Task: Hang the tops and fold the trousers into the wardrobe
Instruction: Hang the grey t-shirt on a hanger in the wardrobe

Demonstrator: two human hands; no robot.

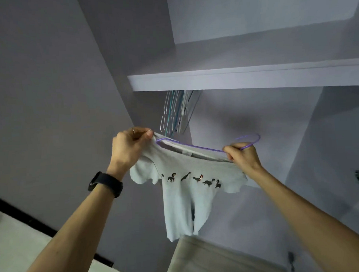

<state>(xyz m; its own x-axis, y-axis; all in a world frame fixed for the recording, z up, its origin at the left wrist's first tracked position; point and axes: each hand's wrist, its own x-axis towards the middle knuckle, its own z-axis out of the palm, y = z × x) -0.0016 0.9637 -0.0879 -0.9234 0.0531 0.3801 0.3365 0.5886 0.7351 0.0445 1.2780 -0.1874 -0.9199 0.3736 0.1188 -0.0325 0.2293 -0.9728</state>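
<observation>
T-shirt point(183, 199), pale grey with a row of small dogs, is pinched at one shoulder between thumb and curled fingers of the left hand point(129, 147); the right hand point(244, 157) curls tightly round the purple hanger point(206, 148) below its hook. The shirt hangs before the wardrobe, beneath its shelf point(233, 78) and empty hangers point(174, 113)
</observation>
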